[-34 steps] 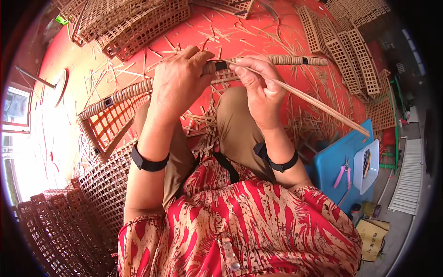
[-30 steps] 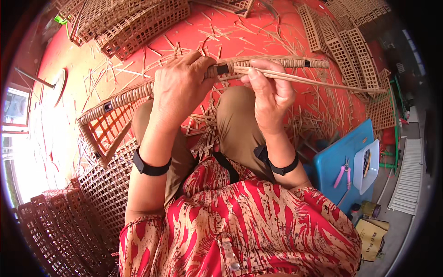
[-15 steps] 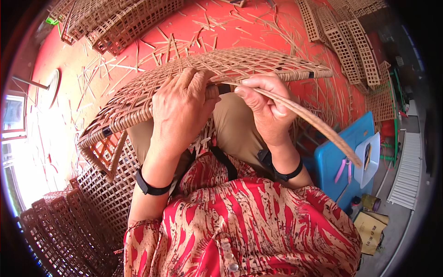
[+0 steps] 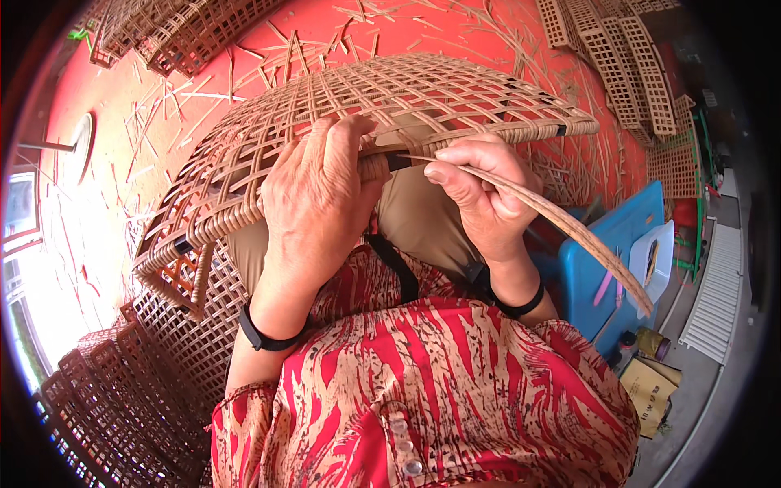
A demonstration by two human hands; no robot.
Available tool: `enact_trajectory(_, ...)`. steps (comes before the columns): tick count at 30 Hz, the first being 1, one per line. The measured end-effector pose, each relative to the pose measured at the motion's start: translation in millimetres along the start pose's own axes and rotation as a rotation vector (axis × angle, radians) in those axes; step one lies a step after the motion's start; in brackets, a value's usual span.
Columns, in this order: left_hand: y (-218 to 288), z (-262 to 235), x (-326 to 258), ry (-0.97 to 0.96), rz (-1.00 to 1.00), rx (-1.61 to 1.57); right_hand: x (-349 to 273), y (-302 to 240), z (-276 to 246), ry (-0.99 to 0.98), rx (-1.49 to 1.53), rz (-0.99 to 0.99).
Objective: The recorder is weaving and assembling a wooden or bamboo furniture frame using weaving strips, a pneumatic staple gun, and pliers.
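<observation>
A curved, open-weave rattan panel (image 4: 407,85) lies across my lap, its near rim wound with tan strip. My left hand (image 4: 309,199) is closed over that rim, fingers on the weave; its thumb is hidden. Just right of it, a short dark stretch of rim (image 4: 399,162) shows without winding. Between thumb and fingers, my right hand (image 4: 492,191) pinches a long rattan strip (image 4: 569,224). One thin end reaches the dark stretch of rim; the rest arches down to the right, above a blue stool.
The blue stool (image 4: 582,305) at the right bears a white container (image 4: 661,264) and a pink-handled tool (image 4: 602,289). Stacked woven panels stand at upper left (image 4: 183,41), upper right (image 4: 602,61) and lower left (image 4: 114,407). Loose strip scraps (image 4: 297,53) litter the red floor.
The panel has tilted so more of its weave faces me. My right hand and the strip have shifted slightly right, and the strip's thin end now shows by the dark rim.
</observation>
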State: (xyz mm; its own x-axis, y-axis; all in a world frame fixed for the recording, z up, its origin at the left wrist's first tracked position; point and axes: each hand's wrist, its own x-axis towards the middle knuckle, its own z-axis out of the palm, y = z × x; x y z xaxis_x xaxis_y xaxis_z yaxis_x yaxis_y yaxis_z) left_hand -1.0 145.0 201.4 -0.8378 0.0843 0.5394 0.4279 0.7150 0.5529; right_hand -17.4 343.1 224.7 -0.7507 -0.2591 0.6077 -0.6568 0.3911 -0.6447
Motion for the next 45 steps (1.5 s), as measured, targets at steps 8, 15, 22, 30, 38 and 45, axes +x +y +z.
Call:
enact_trajectory(8,1.7,-0.2,-1.2,-0.027,-0.049,-0.028,3.7,1.7,3.1,-0.056,-0.1,-0.106)
enact_trajectory(15,3.7,-2.2,-0.3,-0.049,-0.059,-0.053,5.6,-0.1,2.7,-0.099,-0.063,-0.077)
enact_trajectory(22,1.3,-2.0,-1.0,-0.022,-0.003,-0.056,8.2,-3.7,2.0,-0.145,-0.103,-0.065)
enact_trajectory(30,2.0,0.9,-4.0,0.031,-0.011,-0.135,8.3,-5.7,1.1,-0.174,-0.135,-0.074)
enact_trajectory(38,-1.0,6.3,-5.4,0.096,0.24,0.031,6.5,-3.6,1.9,-0.16,-0.107,-0.149)
enact_trajectory(45,-4.0,8.6,-15.4,0.111,0.228,0.014,-4.6,-4.5,-1.4,-0.172,-0.103,-0.103)
